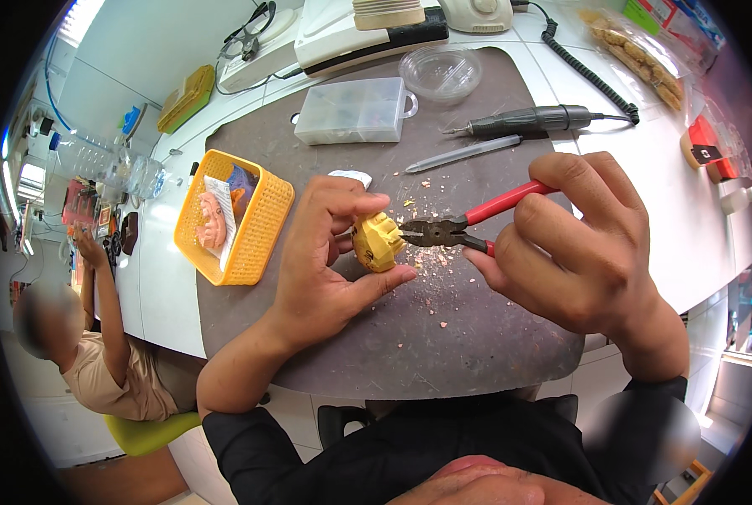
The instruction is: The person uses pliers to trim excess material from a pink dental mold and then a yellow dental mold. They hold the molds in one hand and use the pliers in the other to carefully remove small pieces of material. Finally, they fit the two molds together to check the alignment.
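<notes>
Between the thumb and fingers of my left hand (325,252) is a yellow dental plaster model (378,243), with dark marks on its side. My right hand (586,244) grips red-handled pliers (511,202), fingers wrapped around the handles. The dark jaws of the pliers reach the model's right edge and look to be touching it; whether they bite on it I cannot tell. Pale and yellowish crumbs (435,282) lie scattered on the grey mat (351,353) below both hands. Part of the model is hidden by my left fingers.
Left of my hands stands a yellow basket (262,240) holding a pink denture piece (212,220). Beyond are a translucent plastic box (351,111), a round clear dish (440,74), a pen (464,155) and a corded rotary handpiece (527,122). A co-worker (111,362) sits at far left.
</notes>
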